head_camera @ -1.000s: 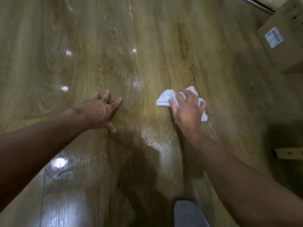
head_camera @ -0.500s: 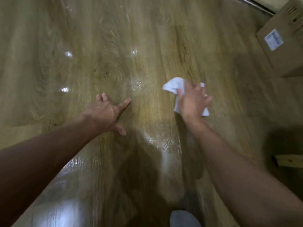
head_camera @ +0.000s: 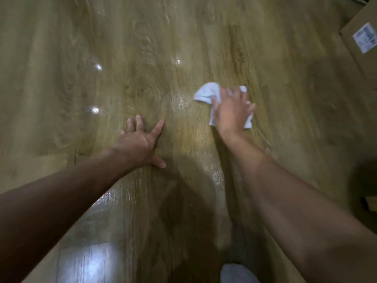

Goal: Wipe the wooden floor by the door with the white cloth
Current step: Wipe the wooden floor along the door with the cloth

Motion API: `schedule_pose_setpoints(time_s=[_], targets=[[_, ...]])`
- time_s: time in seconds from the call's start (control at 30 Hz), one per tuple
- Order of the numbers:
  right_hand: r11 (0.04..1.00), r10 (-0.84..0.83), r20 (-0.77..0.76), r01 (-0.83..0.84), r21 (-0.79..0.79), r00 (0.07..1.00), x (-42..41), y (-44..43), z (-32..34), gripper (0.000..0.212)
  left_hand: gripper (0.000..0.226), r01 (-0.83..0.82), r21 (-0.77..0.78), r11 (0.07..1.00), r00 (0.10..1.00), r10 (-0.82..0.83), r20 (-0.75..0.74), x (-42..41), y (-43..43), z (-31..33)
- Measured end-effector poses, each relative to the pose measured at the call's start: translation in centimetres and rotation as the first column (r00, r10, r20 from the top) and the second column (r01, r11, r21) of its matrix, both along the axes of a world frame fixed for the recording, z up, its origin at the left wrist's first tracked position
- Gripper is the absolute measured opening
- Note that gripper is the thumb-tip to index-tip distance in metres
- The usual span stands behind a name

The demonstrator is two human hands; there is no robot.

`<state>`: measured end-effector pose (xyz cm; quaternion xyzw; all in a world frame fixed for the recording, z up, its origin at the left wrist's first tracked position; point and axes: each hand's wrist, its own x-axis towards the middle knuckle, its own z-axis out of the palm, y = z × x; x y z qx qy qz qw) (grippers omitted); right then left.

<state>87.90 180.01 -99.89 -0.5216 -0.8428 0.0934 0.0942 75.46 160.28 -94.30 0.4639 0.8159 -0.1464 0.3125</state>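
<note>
A crumpled white cloth (head_camera: 206, 92) lies on the glossy wooden floor (head_camera: 142, 58) right of centre. My right hand (head_camera: 232, 111) presses down on it with spread fingers, and most of the cloth is hidden under the palm. My left hand (head_camera: 140, 141) rests flat on the floor to the left, fingers spread, holding nothing. A gap of bare, shiny floor separates the two hands.
A cardboard box (head_camera: 365, 58) with a white label stands at the upper right. A pale wooden piece (head_camera: 371, 203) shows at the right edge. Something grey, perhaps my knee (head_camera: 238, 272), is at the bottom. Light spots reflect on the floor at left.
My right hand has pushed the cloth forward, away from me, over the floor. My left hand has stayed planted in nearly the same place.
</note>
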Motion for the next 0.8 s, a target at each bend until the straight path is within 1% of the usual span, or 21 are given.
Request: schedule_pose_setpoints(time_s=[0.03,0.1,0.17,0.2,0.23,0.27,0.3,0.33,0.37,0.4,0.43,0.47,0.53,0.57,0.63,0.7,0.73,0.77,0.8], targets=[[0.991,0.133,-0.017,-0.133,0.016,0.991,-1.2,-2.0,-0.3,0.036,0.124,-0.014,0.012,1.000,1.000,0.014,0.009,0.0,-0.2,0.0],[0.932,0.357,-0.036,-0.353,0.086,0.933,-1.0,-6.3,-0.6,0.034,0.129,-0.029,0.041,0.999,1.000,0.028,0.013,-0.3,-0.6,-0.1],[0.857,0.509,-0.067,-0.498,0.129,0.858,2.0,-8.0,-0.2,0.033,0.131,-0.042,0.065,0.997,0.999,0.041,0.020,-0.5,-1.0,-0.5],[0.837,0.541,-0.058,-0.531,0.132,0.839,3.8,-7.3,0.0,0.033,0.131,-0.054,0.076,0.996,0.998,0.053,0.024,-0.7,-1.1,-0.7],[0.846,0.524,-0.035,-0.515,0.139,0.851,5.4,-5.8,0.3,0.035,0.130,-0.059,0.084,0.995,0.998,0.057,0.028,-0.7,-1.2,-0.9],[0.892,0.439,-0.024,-0.433,0.132,0.898,6.4,-3.9,0.4,0.038,0.130,-0.051,0.094,0.994,0.998,0.048,0.028,-0.6,-1.4,-1.0],[0.947,0.301,-0.022,-0.297,0.120,0.953,6.2,-1.8,0.2,0.040,0.129,-0.042,0.108,0.993,0.999,0.040,0.022,-0.7,-1.6,-1.1],[0.984,0.149,-0.030,-0.145,0.098,0.988,4.9,-0.1,0.1,0.040,0.128,-0.039,0.119,0.992,0.999,0.037,0.019,-0.7,-1.7,-1.1],[0.997,0.023,-0.042,-0.020,0.081,0.999,2.8,0.8,0.0,0.040,0.128,-0.040,0.125,0.991,0.999,0.037,0.031,-0.7,-1.8,-1.1],[0.996,-0.058,-0.045,0.061,0.069,0.997,0.3,0.9,-0.1,0.039,0.128,-0.047,0.136,0.990,0.998,0.040,0.052,-0.7,-2.0,-1.1],[0.995,-0.081,-0.038,0.083,0.059,0.996,-2.4,0.2,0.0,0.038,0.127,-0.063,0.155,0.986,0.996,0.052,0.072,-0.8,-2.2,-1.1],[0.999,-0.041,-0.040,0.043,0.029,0.998,-4.9,-1.1,0.0,0.036,0.124,-0.079,0.179,0.981,0.995,0.065,0.082,-1.1,-2.5,-1.2],[0.983,0.185,-0.060,-0.184,0.012,0.981,-7.6,-5.1,-0.2,0.035,0.118,-0.096,0.224,0.970,0.995,0.089,0.043,-2.0,-3.1,-1.2],[0.953,0.302,-0.069,-0.300,0.032,0.951,-7.5,-7.5,-0.2,0.036,0.119,-0.101,0.237,0.966,0.994,0.105,-0.006,-2.7,-3.3,-1.1],[0.875,0.484,-0.090,-0.478,0.079,0.871,-4.6,-10.7,-0.5,0.037,0.123,-0.128,0.237,0.963,0.984,0.154,-0.094,-4.3,-3.3,-1.1],[0.763,0.646,-0.094,-0.636,0.119,0.757,-0.4,-11.1,-0.6,0.037,0.126,-0.194,0.221,0.956,0.972,0.218,-0.091,-5.2,-3.4,-0.9],[0.718,0.695,-0.074,-0.687,0.113,0.715,1.5,-10.5,-0.5,0.037,0.126,-0.207,0.210,0.956,0.970,0.228,-0.082,-5.4,-3.6,-1.0],[0.723,0.689,-0.050,-0.680,0.121,0.723,3.0,-9.1,-0.4,0.038,0.126,-0.197,0.197,0.960,0.973,0.216,-0.079,-5.3,-3.8,-1.1],[0.780,0.621,-0.043,-0.613,0.124,0.782,3.6,-7.4,-0.4,0.038,0.124,-0.176,0.186,0.967,0.978,0.194,-0.081,-5.3,-4.0,-1.3]])
